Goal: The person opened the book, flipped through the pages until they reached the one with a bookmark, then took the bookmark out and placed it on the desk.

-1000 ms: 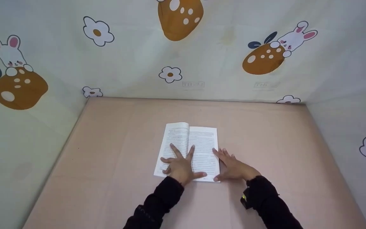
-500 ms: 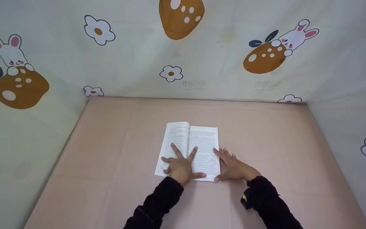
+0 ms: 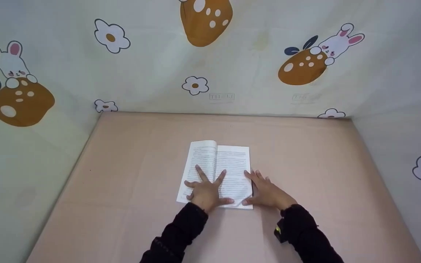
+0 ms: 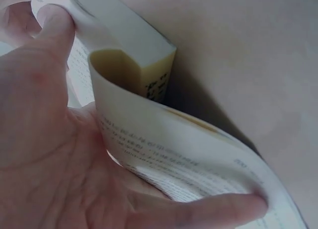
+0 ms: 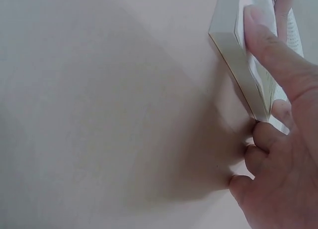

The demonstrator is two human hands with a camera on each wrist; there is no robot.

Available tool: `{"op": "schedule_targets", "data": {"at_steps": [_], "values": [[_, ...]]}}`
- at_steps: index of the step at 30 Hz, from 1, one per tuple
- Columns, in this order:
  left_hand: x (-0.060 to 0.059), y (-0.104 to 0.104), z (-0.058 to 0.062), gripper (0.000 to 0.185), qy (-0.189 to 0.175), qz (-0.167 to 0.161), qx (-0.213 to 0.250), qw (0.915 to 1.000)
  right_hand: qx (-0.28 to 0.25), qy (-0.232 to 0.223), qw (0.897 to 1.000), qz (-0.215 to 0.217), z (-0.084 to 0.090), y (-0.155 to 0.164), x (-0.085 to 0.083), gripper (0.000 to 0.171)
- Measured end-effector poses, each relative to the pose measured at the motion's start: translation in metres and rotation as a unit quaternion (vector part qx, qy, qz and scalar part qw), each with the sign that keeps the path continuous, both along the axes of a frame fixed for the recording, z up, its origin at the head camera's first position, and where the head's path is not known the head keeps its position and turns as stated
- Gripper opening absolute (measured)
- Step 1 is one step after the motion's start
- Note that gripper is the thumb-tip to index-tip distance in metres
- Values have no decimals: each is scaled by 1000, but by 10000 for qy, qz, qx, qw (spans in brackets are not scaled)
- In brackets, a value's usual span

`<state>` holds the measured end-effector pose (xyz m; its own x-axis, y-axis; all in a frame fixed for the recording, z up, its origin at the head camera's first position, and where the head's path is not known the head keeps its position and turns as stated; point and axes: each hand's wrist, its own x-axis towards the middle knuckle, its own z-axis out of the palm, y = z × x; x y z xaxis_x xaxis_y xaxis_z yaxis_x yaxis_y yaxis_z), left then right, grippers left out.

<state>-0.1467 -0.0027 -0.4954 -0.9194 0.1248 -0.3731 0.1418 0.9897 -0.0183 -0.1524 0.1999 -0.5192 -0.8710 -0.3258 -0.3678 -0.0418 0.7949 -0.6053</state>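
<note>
An open book (image 3: 232, 160) with printed text lies on the table, its left pages bowed up near the spine. My left hand (image 3: 206, 191) rests across the lower part of both pages, fingers spread wide. In the left wrist view, the left thumb and a finger press on the paper on either side of the curved spine. Beside the book's right edge is my right hand (image 3: 269, 191). Its thumb (image 5: 271, 42) presses on the lower right page corner, where the paper bends up. The index fingertip touches the page's right edge; the other fingers lie beside the book.
A pinkish-beige table surface (image 3: 130, 153) surrounds the book. Pale cloth walls (image 3: 152, 65) printed with rabbits, flowers and brown fruit shapes enclose it at the back and both sides.
My right thumb has slid inward on the lower right corner, and the page there now bends up. The left hand stays spread on the book, nearly unmoved.
</note>
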Motion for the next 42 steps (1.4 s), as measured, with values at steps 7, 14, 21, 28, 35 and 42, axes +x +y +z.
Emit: {"op": "schedule_targets", "data": {"at_steps": [7,14,21,28,35,42], "values": [[5,-8,7,109,-314,139,882,9955,114,328,9993,-152,0,-6,2,80],[8,-11,7,99,-202,-11,963,9951,168,283,9990,-314,1,-6,3,68],[6,-11,1,72,-112,32,861,9962,-60,205,9990,-386,-1,-6,3,91],[4,-11,1,61,-326,24,916,9953,-133,249,9993,-237,-2,-5,1,104],[3,-18,-2,55,-179,-571,692,9958,22,286,9996,21,0,-3,2,89],[3,-26,-7,53,-2,-685,1034,9923,145,164,9998,-12,-1,-4,0,89]]}}
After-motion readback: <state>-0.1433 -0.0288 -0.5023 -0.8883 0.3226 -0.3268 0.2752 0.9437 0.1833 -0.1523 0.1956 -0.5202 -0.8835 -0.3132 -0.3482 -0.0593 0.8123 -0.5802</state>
